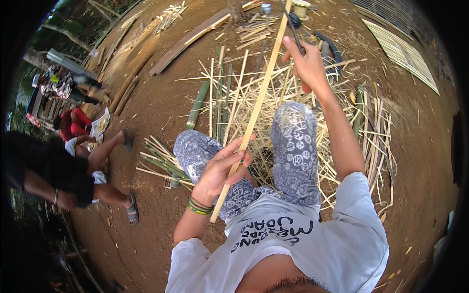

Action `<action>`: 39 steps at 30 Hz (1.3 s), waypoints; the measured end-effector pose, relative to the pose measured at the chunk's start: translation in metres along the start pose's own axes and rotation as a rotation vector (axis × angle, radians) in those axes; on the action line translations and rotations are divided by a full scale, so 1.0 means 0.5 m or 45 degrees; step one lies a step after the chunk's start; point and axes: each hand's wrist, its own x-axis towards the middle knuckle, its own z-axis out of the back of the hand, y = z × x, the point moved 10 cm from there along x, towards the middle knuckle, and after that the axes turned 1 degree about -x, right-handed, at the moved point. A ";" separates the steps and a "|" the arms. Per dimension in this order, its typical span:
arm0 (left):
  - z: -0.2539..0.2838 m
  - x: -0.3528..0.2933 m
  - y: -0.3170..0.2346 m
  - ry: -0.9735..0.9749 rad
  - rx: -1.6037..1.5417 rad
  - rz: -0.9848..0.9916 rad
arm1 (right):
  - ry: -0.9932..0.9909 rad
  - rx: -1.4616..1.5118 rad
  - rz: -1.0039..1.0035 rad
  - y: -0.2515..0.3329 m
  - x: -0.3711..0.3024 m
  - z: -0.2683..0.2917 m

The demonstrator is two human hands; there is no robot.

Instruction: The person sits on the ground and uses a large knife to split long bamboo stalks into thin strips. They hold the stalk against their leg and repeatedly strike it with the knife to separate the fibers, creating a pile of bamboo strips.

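A long pale bamboo strip (260, 100) slants from my lap up past the top edge of the view. My left hand (222, 168), with green and yellow bands at its wrist, pinches the strip near its lower end. My right hand (309, 66) is closed round the handle of a dark-bladed knife (292, 27), one finger stretched along it. The blade lies close beside the strip's upper part; whether it touches cannot be told. Most of the handle is hidden in my hand. Below my raised knees lies a heap of thin bamboo shavings (254, 122).
Green bamboo pieces (198, 105) and split strips (378, 132) surround me on the brown soil. Behind the heap are a dark tyre (333, 51) and a tree trunk (237, 10). A woven bamboo panel (403, 53) lies at right. People (53, 166) stand and sit at left.
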 end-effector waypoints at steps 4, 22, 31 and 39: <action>-0.022 0.106 0.068 0.064 -0.187 0.059 | 0.255 -0.467 -0.030 -0.070 -0.118 0.058; -0.014 0.236 0.185 -0.058 0.058 0.089 | 0.541 -0.948 0.059 -0.130 -0.355 0.009; -0.008 0.219 0.200 0.020 0.020 0.210 | 0.423 -0.985 -0.003 -0.165 -0.357 0.011; 0.005 0.218 0.216 0.026 -0.014 0.267 | 0.490 -0.974 -0.153 -0.179 -0.365 0.018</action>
